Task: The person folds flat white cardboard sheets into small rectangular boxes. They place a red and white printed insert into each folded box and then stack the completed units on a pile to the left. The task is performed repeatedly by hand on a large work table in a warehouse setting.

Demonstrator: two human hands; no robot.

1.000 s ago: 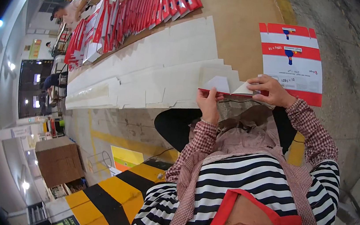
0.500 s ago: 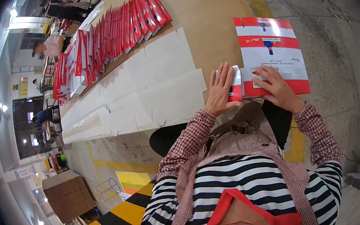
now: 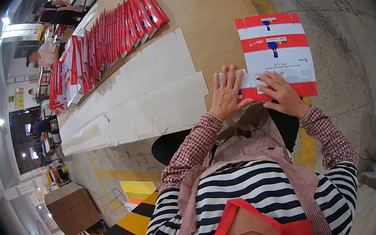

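A red and white printed carton blank [image 3: 292, 55] lies at the table's right edge, its red end strips at the far and near sides. My left hand [image 3: 227, 94] is flat, fingers stretched out, on the left flap [image 3: 248, 85] of the carton blank. On the blank's near part rests my right hand [image 3: 284, 93], fingers lying spread across the print. Neither hand is closed round anything. The left hand hides part of the flap beneath it.
Plain white card sheets [image 3: 148, 99] cover the table's near left. Beyond them, many red and white folded cartons [image 3: 119, 28] stand in a leaning row along brown card [image 3: 196, 7]. Far left, other people work near tables. An open brown cardboard box [image 3: 71, 208] stands lower left.
The flap between my hands was tilted up and now lies flatter beside the main panel. Both hands have stayed on the carton blank. The whole view has shifted slightly.
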